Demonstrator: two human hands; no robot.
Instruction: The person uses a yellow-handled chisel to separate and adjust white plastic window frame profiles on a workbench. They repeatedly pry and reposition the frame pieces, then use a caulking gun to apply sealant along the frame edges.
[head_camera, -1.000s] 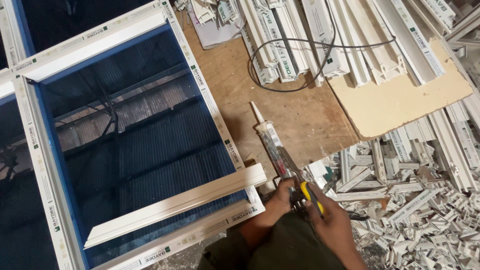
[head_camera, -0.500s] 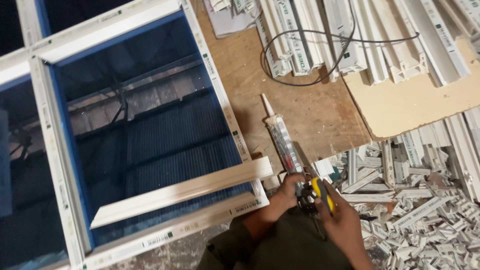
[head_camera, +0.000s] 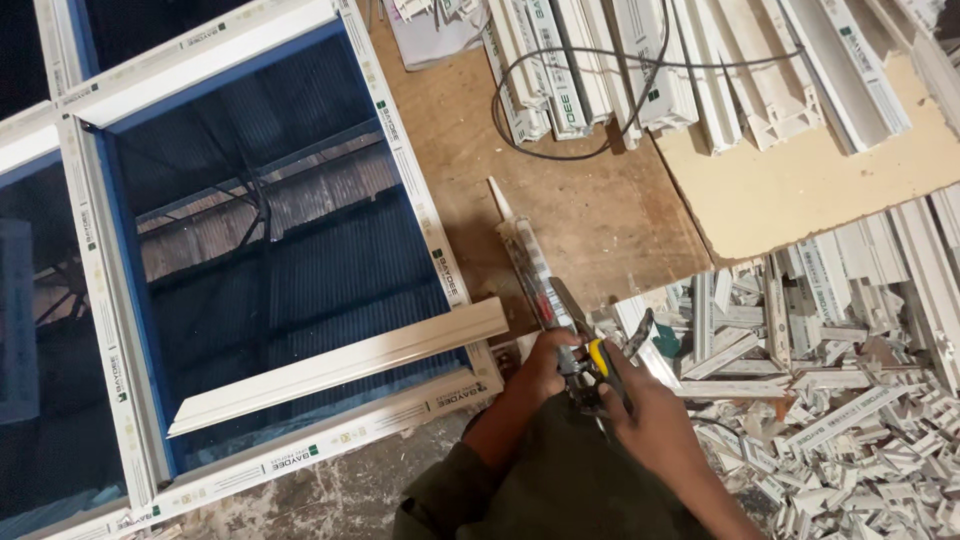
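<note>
While both hands meet at the near edge of the bench, the left hand (head_camera: 548, 358) is wrapped around the rear of a caulking gun (head_camera: 545, 290), and the right hand (head_camera: 650, 415) is closed over its yellow-tipped handle (head_camera: 598, 358). Gun: lies tilted, nozzle (head_camera: 497, 197) pointing far and slightly left, over a brown board (head_camera: 610, 215). Just left: loose white strip (head_camera: 340, 365) lying slantwise across the near corner of a white window frame (head_camera: 425, 235) with dark glass (head_camera: 270, 250). Right: heap of white profile offcuts (head_camera: 830, 390). Far: stacked white profile lengths (head_camera: 640, 60), a black cable (head_camera: 560, 150) looped across them, and a pale board (head_camera: 810, 180).
</note>
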